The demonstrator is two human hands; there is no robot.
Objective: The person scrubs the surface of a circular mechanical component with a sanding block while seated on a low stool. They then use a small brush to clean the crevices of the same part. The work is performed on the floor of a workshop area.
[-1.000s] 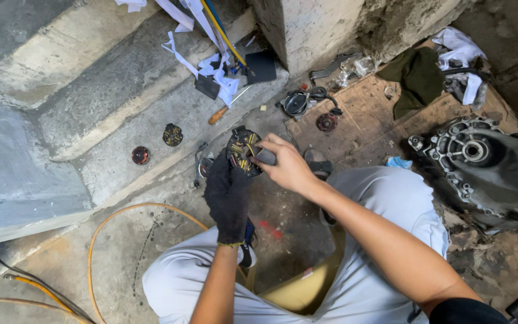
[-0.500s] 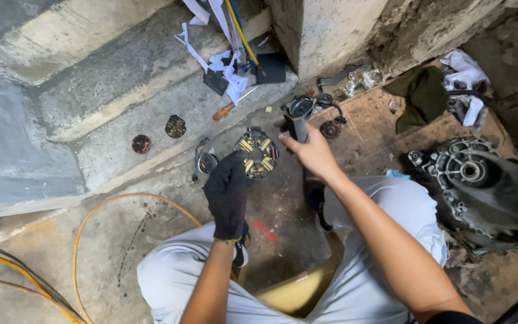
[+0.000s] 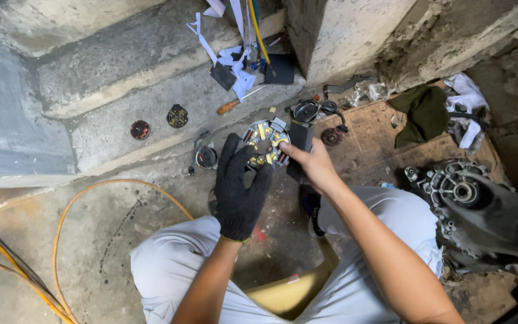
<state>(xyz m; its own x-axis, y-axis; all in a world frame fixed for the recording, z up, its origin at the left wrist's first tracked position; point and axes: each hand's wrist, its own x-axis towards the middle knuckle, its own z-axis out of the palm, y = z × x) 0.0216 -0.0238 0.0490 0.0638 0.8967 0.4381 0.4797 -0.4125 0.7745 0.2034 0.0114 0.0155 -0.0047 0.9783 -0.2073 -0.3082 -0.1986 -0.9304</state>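
Seen from my head camera, my left hand (image 3: 238, 191), in a black glove, reaches forward with fingers spread, cradling from below a round stator plate (image 3: 264, 144) with copper coils and yellow pieces, held above the concrete floor (image 3: 121, 240). My bare right hand (image 3: 314, 165), forearm stretched across my knee, has its grip closed around a dark boxy tool (image 3: 299, 144) pressed against the plate's right edge. An engine casing (image 3: 481, 210) lies well apart at right.
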